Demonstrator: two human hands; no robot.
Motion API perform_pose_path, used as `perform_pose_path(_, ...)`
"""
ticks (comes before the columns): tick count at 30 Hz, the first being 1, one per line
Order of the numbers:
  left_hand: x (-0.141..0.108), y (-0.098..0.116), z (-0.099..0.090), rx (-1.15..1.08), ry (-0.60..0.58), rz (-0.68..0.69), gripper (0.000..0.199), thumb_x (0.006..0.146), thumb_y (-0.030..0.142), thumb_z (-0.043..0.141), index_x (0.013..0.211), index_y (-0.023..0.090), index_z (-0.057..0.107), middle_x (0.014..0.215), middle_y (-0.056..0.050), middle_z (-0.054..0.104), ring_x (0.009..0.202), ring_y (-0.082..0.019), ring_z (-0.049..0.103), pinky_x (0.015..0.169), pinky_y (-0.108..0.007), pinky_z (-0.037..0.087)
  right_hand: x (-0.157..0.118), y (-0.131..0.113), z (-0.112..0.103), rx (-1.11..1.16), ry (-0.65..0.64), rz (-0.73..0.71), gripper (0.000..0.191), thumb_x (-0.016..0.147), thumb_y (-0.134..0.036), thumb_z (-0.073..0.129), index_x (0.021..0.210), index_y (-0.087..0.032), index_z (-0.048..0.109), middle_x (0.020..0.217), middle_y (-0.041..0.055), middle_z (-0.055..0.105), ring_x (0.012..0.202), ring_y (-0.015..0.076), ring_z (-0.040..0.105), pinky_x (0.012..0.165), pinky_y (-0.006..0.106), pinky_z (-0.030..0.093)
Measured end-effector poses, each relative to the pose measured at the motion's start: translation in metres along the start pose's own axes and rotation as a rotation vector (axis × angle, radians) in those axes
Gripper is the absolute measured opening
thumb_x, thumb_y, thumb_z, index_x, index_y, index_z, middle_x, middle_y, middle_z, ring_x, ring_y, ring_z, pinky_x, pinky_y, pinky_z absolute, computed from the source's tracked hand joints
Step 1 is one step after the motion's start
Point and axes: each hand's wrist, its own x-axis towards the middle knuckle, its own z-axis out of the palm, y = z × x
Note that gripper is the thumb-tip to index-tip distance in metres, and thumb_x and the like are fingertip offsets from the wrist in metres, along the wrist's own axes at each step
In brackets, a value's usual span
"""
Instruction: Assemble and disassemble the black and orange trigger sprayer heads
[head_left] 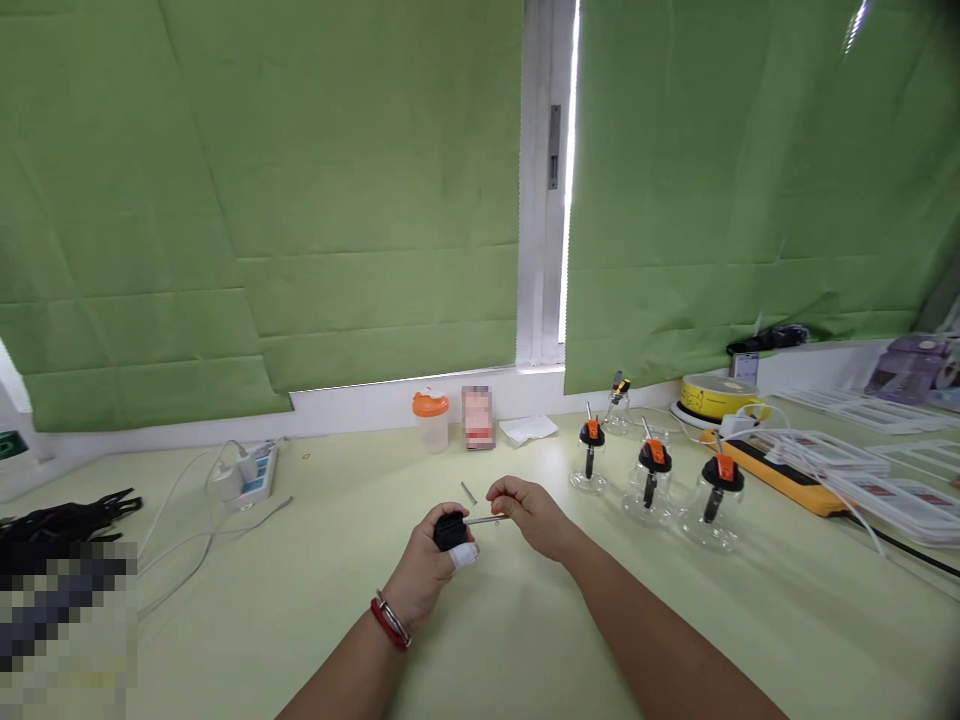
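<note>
My left hand [435, 555], with white tape round one finger, is wrapped round a black cap-like part [450, 531]. From that part a thin metal rod [484, 519] points right. The fingers of my right hand [517, 505] are pinched at the rod's far end, where a small piece too tiny to make out shows just below. A loose metal pin [469, 492] lies on the table just beyond my hands. To the right stand three glass jars with black and orange tops: one nearer the middle [589, 465], a second [649, 485] and a third [711, 505].
An orange-lidded cup [431, 425], a pink box [478, 418] and white paper [529, 430] stand or lie along the back. A power strip [259, 475] with cables is left. At right are a yellow round container [716, 400], an orange bar [787, 475] and white frames [900, 495].
</note>
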Motion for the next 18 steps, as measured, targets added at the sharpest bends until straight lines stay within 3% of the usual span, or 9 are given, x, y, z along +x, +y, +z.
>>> perform_pose_path(4,0.001,-0.002,-0.002,-0.036,0.009,-0.017,0.039,0.065,0.017,0.070,0.099,0.021,0.050,0.078,0.001,0.056,0.067,-0.011,0.049,0.058,-0.021,0.039,0.000,0.003,-0.008,0.176,-0.076,0.075,0.028,0.081,-0.037,0.053,0.101,-0.019,0.061,0.090,0.0036,0.062,0.085,0.0157,0.055,0.081,0.032,0.043)
perform_pose_path(8,0.002,-0.002,-0.002,-0.056,-0.016,-0.050,0.038,0.064,0.015,0.069,0.096,0.020,0.050,0.075,0.002,0.055,0.063,-0.010,0.047,0.053,-0.021,0.037,-0.001,0.005,-0.012,0.260,-0.208,0.070,0.038,0.074,-0.030,0.065,0.110,-0.020,0.059,0.106,0.0061,0.060,0.106,0.0188,0.052,0.092,0.035,0.039)
perform_pose_path(13,0.002,-0.001,-0.003,0.001,-0.010,-0.050,0.040,0.063,0.017,0.070,0.098,0.020,0.050,0.075,0.001,0.056,0.065,-0.010,0.048,0.054,-0.021,0.037,0.000,0.008,-0.012,0.367,-0.184,0.125,0.056,0.069,-0.025,0.069,0.122,-0.022,0.050,0.110,0.0069,0.057,0.098,0.0176,0.059,0.093,0.038,0.041)
perform_pose_path(15,0.001,0.001,-0.002,0.030,-0.020,-0.052,0.042,0.062,0.017,0.071,0.098,0.020,0.050,0.075,0.001,0.056,0.065,-0.011,0.049,0.055,-0.021,0.038,0.000,0.007,-0.010,0.348,-0.176,0.175,0.064,0.064,-0.019,0.070,0.124,-0.020,0.047,0.107,0.0075,0.058,0.096,0.0195,0.061,0.090,0.038,0.044)
perform_pose_path(18,-0.001,0.005,0.000,0.060,-0.038,-0.049,0.043,0.059,0.017,0.073,0.096,0.020,0.051,0.073,0.002,0.056,0.065,-0.011,0.049,0.058,-0.022,0.038,-0.003,0.001,-0.005,0.144,-0.147,0.152,0.050,0.063,-0.015,0.067,0.113,-0.019,0.057,0.103,0.0079,0.063,0.100,0.0225,0.059,0.088,0.038,0.045)
